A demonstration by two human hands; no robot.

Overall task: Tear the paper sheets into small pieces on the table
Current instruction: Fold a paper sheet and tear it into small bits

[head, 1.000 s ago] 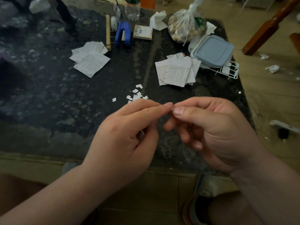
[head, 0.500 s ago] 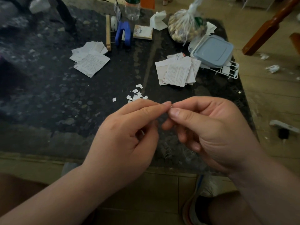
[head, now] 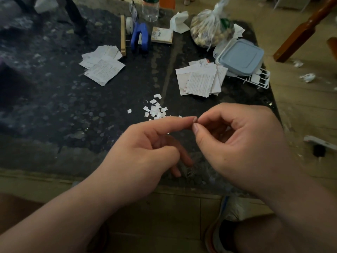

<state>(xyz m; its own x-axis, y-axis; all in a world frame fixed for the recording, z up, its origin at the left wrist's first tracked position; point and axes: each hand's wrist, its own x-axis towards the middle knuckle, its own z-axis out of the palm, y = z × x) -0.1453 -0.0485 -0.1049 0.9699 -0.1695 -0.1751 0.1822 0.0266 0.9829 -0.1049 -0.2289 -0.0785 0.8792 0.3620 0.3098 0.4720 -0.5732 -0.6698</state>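
My left hand (head: 145,154) and my right hand (head: 242,148) meet fingertip to fingertip above the near part of the dark table (head: 54,106). My right thumb and forefinger pinch together on a tiny paper scrap that is mostly hidden. My left forefinger lies straight and touches that pinch, with the left thumb drawn back and the other fingers hanging loose. Just beyond the hands lies a scatter of small torn pieces (head: 155,109). Two stacks of written paper sheets lie farther back, one on the right (head: 200,81) and one on the left (head: 103,67).
At the back right stand a blue-lidded container (head: 240,56) on a white wire rack (head: 259,81) and a tied plastic bag (head: 209,31). A blue punch (head: 140,38), a notepad (head: 162,35), a bottle (head: 149,10) and a wooden strip (head: 123,35) line the back middle.
My left thumb has come away from the forefinger and the left fingers have loosened and dropped. My right hand has kept its pinch at the same spot.
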